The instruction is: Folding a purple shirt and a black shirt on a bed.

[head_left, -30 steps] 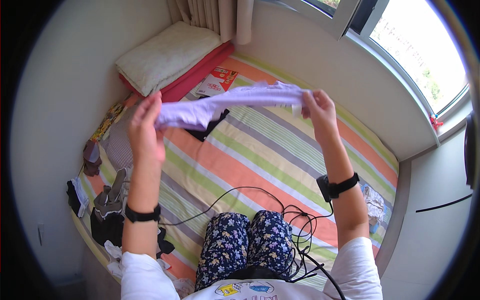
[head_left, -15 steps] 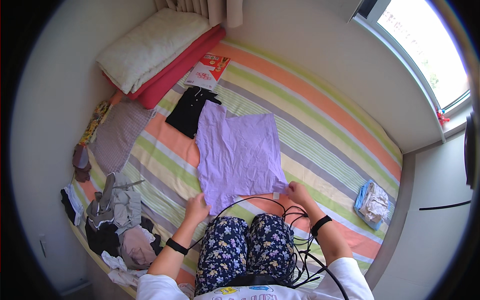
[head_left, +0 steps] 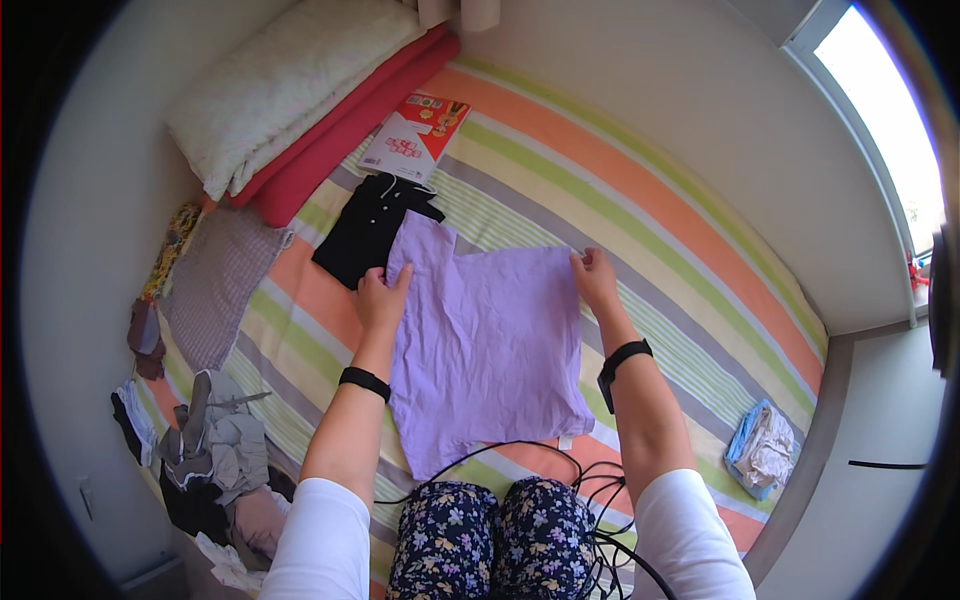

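A lavender garment (head_left: 490,350) lies spread flat on the striped bed sheet, slightly wrinkled, with a small white tag near its close right corner. My right hand (head_left: 597,280) pinches its far right corner. At its upper left edge is my left hand (head_left: 382,298), thumb over the cloth and apart from the fingers, which curl beside the edge. A folded black garment (head_left: 365,235) with a pale drawstring lies just beyond that hand, partly under the lavender one.
A red and white package (head_left: 415,140) lies beyond, near stacked bedding (head_left: 290,90). Crumpled clothes (head_left: 225,450) and a checked cloth (head_left: 220,290) are at left, a folded pile (head_left: 765,450) at right. Black cables (head_left: 600,480) loop by my knees.
Both hands have moved from the garment's near corners to its far part. The right one now pinches the far right corner. The view has shifted slightly.
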A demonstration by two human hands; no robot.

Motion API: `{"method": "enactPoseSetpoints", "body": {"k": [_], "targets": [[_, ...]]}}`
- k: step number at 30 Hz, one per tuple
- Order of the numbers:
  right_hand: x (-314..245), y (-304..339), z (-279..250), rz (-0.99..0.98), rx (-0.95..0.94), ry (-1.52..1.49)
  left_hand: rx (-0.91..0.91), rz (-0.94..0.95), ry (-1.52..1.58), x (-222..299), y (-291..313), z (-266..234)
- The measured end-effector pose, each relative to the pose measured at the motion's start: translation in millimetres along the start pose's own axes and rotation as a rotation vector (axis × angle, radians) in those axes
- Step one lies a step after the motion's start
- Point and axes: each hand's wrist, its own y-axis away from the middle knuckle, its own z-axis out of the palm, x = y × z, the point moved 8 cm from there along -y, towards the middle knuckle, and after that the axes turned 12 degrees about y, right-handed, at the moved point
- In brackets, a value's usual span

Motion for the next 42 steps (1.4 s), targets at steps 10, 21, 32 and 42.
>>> {"method": "enactPoseSetpoints", "body": {"k": [10,21,32,42], "targets": [[-32,-15,1,-0.074,0.046,0.327,0.099,0.043,0.122,-22,-28,23],[-140,113,73,-0.749,0.011,0.271,-0.170,0.723,-0.368,42,124,73],[-90,109,-11,-0.446,0.194,0.401,-0.077,0.603,-0.411,26,137,51],[23,158,-33,-0.213,0.019,0.642,-0.245,0.594,-0.398,-36,178,8]]}}
